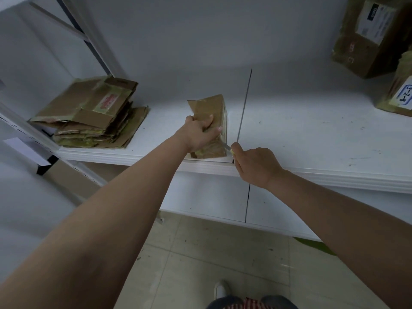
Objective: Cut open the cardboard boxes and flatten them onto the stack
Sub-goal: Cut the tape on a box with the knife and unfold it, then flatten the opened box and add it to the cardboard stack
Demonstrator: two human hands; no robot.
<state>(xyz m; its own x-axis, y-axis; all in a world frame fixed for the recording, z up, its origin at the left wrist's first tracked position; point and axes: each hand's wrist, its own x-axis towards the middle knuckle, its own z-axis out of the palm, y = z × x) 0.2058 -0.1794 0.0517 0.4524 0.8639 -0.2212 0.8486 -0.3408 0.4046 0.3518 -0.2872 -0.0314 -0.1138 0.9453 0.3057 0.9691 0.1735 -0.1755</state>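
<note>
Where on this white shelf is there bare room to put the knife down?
Bare shelf runs from the box under the left hand to the boxes at far right. Narrower gap beside the flattened stack. Crowded around the right hand.

bare forearms (124,219), white shoe (220,289) (red-striped cloth (252,304) at waist)

White shelf (312,139) (scuffed) — pale wall (200,30), tiled floor (200,253).

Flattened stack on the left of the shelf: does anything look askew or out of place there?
Yes. The flattened stack is ragged: its top piece sits skewed to the sheets below, edges fanning out unevenly, and its near corner lies close to the shelf edge. Nothing looks spilled.
</note>
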